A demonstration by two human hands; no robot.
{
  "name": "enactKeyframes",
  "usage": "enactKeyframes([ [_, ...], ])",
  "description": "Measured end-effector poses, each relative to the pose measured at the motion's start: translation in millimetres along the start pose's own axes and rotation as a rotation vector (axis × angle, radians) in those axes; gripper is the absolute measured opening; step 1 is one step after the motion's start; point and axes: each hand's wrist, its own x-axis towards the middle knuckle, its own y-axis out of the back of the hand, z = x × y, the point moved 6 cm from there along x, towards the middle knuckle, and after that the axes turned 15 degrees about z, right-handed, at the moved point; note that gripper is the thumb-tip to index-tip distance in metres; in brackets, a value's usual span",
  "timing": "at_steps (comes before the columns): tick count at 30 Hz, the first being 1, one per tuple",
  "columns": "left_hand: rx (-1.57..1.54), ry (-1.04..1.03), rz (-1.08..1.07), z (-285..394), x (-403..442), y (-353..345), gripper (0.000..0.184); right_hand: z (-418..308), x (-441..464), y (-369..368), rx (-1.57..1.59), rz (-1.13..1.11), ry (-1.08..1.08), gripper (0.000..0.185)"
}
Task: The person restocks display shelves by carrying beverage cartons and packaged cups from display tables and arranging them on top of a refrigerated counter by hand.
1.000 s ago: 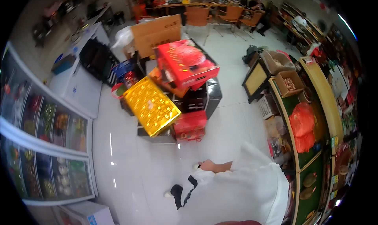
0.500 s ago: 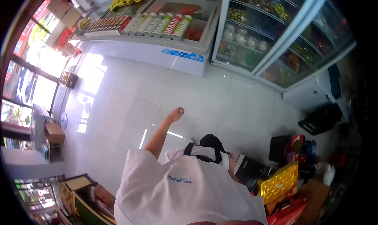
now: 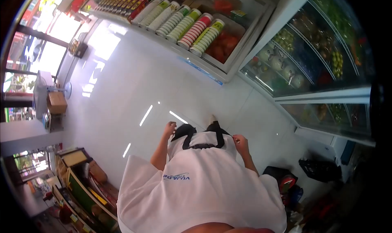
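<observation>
My left hand (image 3: 170, 129) hangs beside my left thigh, its fingers loosely curled in, with no object visible in it. On the other side my right hand (image 3: 240, 142) is held close to my right hip, the fingers bent inward; nothing shows in them. Between the hands are my white shirt (image 3: 200, 184) and the black straps (image 3: 220, 135) at my waist. A shoe tip (image 3: 212, 118) pokes out ahead of my legs.
Ahead stands a chest freezer (image 3: 232, 69) with stacked paper cups (image 3: 196, 31) on top. To the right is a glass-door fridge (image 3: 281, 98) with produce. A cardboard box (image 3: 56, 103) and wooden shelving (image 3: 87, 192) are at left. A black crate (image 3: 320, 169) lies at right.
My view has turned and moved forward, so the freezer and fridge look nearer. My left hand has swung back towards my body, and my right hand has come further into view.
</observation>
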Motion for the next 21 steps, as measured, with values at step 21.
enactKeyframes([
  [21, -0.750, -0.337, -0.102, 395, 41, -105, 0.071, -185, 596, -93, 0.116, -0.105, -0.340, 0.074],
])
